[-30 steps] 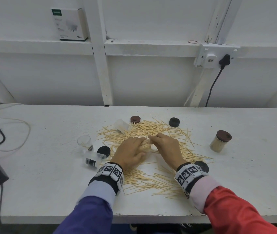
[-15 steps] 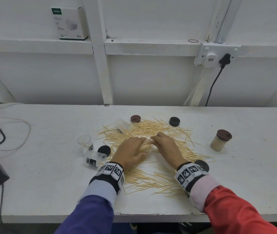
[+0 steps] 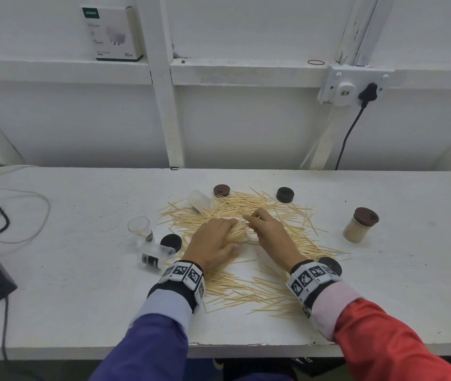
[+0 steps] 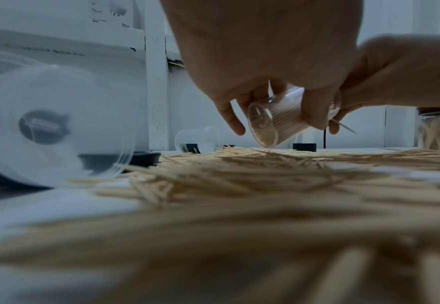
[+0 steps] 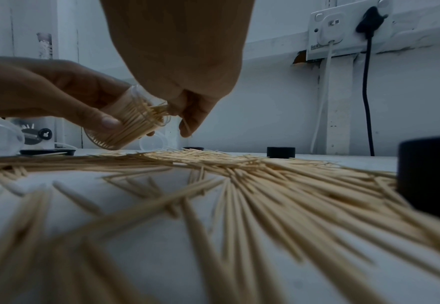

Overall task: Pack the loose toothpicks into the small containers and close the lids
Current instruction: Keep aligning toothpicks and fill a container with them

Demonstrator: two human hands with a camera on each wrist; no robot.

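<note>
Centrally on the white surface (image 3: 384, 298): left hand (image 3: 213, 243) curled round a small clear plastic container (image 4: 286, 119), tilted, mouth toward the right and packed with pale wooden toothpicks (image 5: 135, 121). Right hand (image 3: 271, 232) at that mouth, fingertips (image 5: 187, 127) pinching a toothpick. Loose toothpicks (image 3: 246, 290) strewn beneath and around both hands. Far right, upright filled jar with brown lid (image 3: 360, 225). Left, two empty clear containers (image 3: 154, 255), one upright, one lying down.
</note>
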